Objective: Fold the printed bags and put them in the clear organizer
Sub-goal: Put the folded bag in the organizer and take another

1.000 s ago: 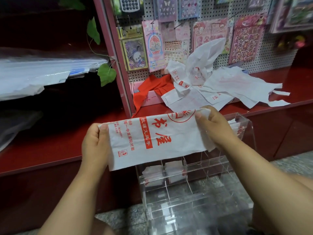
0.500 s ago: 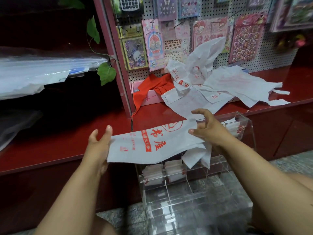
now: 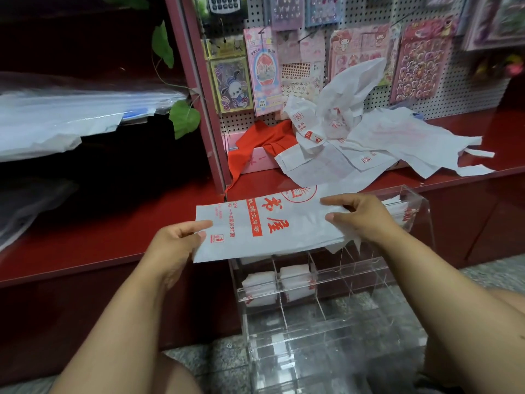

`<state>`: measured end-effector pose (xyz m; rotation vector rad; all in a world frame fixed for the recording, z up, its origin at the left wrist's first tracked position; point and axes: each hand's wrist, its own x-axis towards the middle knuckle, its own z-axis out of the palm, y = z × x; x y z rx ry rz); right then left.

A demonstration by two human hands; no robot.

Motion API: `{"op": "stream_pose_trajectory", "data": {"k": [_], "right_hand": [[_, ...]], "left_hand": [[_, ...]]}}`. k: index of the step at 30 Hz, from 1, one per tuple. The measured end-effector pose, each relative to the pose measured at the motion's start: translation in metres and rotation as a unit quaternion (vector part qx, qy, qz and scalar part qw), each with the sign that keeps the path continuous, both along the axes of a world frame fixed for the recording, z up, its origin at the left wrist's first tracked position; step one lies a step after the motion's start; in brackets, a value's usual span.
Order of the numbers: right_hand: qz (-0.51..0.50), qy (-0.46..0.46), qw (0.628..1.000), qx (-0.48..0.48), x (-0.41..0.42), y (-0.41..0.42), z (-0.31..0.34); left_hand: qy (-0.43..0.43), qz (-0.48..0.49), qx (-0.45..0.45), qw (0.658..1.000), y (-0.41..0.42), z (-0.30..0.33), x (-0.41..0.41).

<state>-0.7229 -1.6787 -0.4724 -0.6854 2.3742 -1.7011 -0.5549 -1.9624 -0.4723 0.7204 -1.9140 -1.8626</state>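
I am observing the left hand [image 3: 173,245] now pinching the printed bag [image 3: 264,226] again after opening, while the right hand [image 3: 360,217] is pinching the far end, stretching it flat over the clear organizer [image 3: 335,282] (folding is resuming, insertion pending).

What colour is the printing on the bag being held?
Red-orange lettering on a white bag, clearest in the head view.

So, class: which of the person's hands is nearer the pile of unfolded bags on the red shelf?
Right. The right hand holds the bag's end just below the pile of unfolded bags; the left hand is farther down-left.
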Motion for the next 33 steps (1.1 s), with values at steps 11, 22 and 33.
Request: {"op": "stream_pose_trajectory", "data": {"k": [11,22,33], "right_hand": [[-0.014,0.029,0.999,-0.014,-0.003,0.000,-0.003],[-0.001,0.143,0.982,0.126,-0.008,-0.002,-0.002],[0.207,-0.074,0.965,0.142,0.012,-0.008,-0.011]], "left_hand": [[0.018,0.057,-0.123,0.991,-0.002,-0.001,0.002],[0.010,0.066,-0.309,0.949,-0.007,0.022,0.004],[0.090,-0.050,-0.308,0.946,0.036,0.108,-0.019]]}}
